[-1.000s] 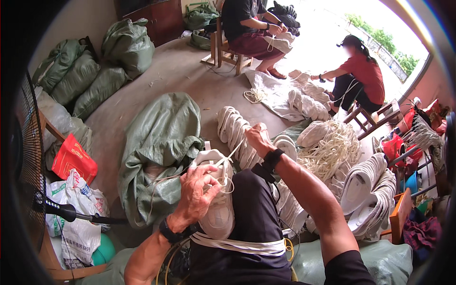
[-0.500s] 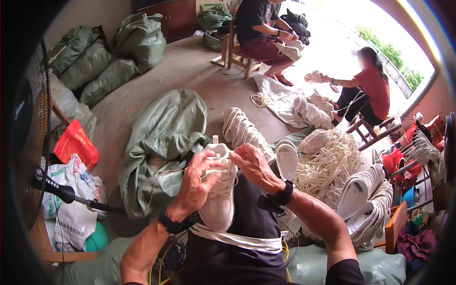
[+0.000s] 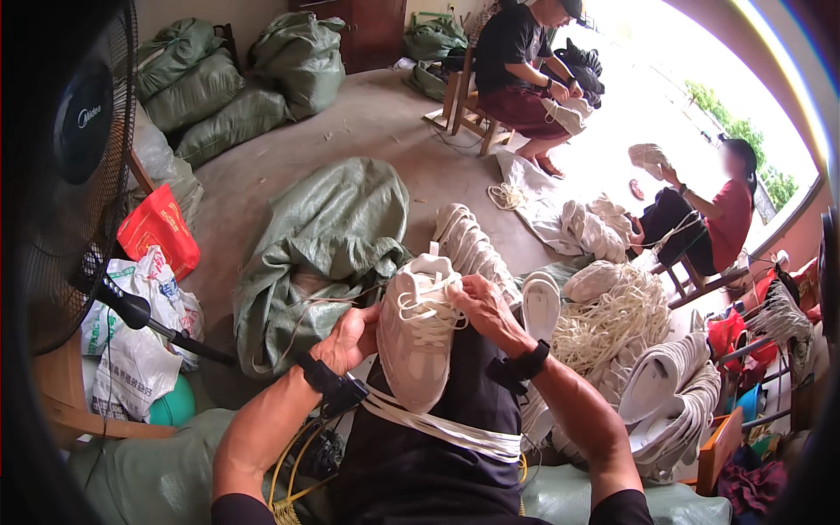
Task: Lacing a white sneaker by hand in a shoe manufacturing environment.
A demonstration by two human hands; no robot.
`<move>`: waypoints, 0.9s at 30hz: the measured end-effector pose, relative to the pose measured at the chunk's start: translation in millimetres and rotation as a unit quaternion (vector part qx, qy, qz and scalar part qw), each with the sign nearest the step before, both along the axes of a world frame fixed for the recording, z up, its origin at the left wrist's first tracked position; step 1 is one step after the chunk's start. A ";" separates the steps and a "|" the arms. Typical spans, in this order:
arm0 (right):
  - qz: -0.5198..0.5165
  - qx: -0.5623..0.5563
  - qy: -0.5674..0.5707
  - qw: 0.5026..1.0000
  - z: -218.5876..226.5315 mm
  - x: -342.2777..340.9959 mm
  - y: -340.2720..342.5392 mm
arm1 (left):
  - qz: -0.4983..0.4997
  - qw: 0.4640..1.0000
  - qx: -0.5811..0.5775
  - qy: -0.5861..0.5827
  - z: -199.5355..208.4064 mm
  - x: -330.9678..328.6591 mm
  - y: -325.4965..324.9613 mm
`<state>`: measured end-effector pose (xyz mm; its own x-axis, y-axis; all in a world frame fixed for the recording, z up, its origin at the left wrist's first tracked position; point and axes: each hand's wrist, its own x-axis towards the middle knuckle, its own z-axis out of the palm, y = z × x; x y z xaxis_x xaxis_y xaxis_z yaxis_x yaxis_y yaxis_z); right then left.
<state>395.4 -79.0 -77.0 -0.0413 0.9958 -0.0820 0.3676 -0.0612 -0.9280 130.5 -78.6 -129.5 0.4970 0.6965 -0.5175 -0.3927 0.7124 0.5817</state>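
A pale off-white sneaker (image 3: 413, 354) rests on my lap, toe toward me, with its white lace (image 3: 427, 325) threaded through the eyelets and a loop lying loose near the tongue. My left hand (image 3: 352, 337) is closed on the shoe's left side, its fingertips partly hidden behind it. On the right side, my right hand (image 3: 488, 308) grips the upper edge by the top eyelets, fingers bent; whether it also pinches the lace cannot be made out. A bundle of white laces (image 3: 446, 430) lies across my thighs.
Stacked pale shoes (image 3: 472, 241) stand beyond my knees. To the right lie a heap of loose laces (image 3: 612, 319) and more shoes (image 3: 656, 376). A green sack (image 3: 324, 219) and a fan (image 3: 83, 131) are to the left. Two people sit farther off, each handling shoes.
My left hand has gone from above the laces down to the shoe's left side. My right hand has shifted to its upper right edge. The person in red has raised a shoe.
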 end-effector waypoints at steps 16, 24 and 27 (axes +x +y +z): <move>0.079 0.196 -0.013 0.977 8.1 80.6 -28.1 | 0.032 0.972 0.192 -0.132 91.3 24.6 -27.4; 0.034 0.289 -0.115 0.950 15.8 81.8 -24.9 | 0.018 0.975 0.166 -0.143 79.7 20.6 -22.3; -0.031 0.350 -0.378 0.857 -30.8 34.1 -11.0 | 0.029 0.978 0.156 -0.136 79.0 40.2 -25.7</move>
